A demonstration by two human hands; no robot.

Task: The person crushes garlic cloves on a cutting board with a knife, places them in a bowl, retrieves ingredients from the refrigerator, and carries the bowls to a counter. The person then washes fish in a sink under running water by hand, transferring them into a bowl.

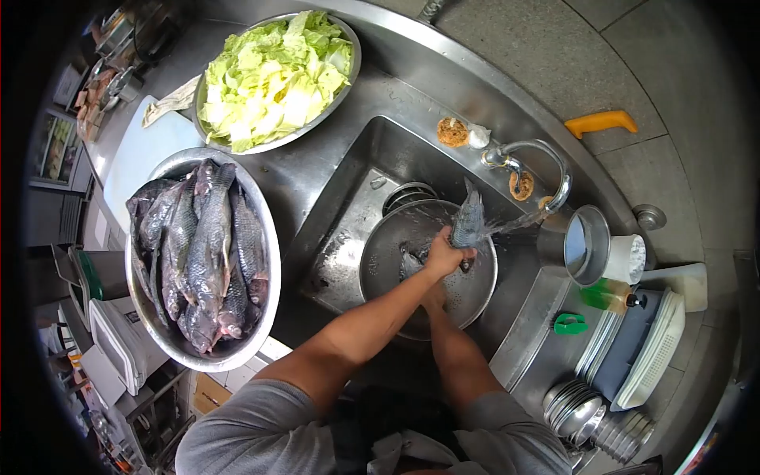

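Note:
My left hand [448, 255] is wrapped round a grey fish [469, 218] under the stream from the curved faucet [564, 178]. The fish is held tail up over a round metal bowl [380, 253] in the sink. Lower down, my right hand [434, 296] reaches into the bowl behind my left forearm, its fingers mostly hidden. Part of another fish [409, 265] shows in the bowl beside my hands. To the left, a large metal basin [275, 277] holds several dark whole fish [207, 245].
A bowl of chopped cabbage [277, 79] stands at the upper left, near a white cutting board [131, 170]. Right of the sink are a metal pot [587, 245], a green brush [570, 323], a soap bottle [606, 295], trays [653, 348] and stacked metal bowls [574, 412].

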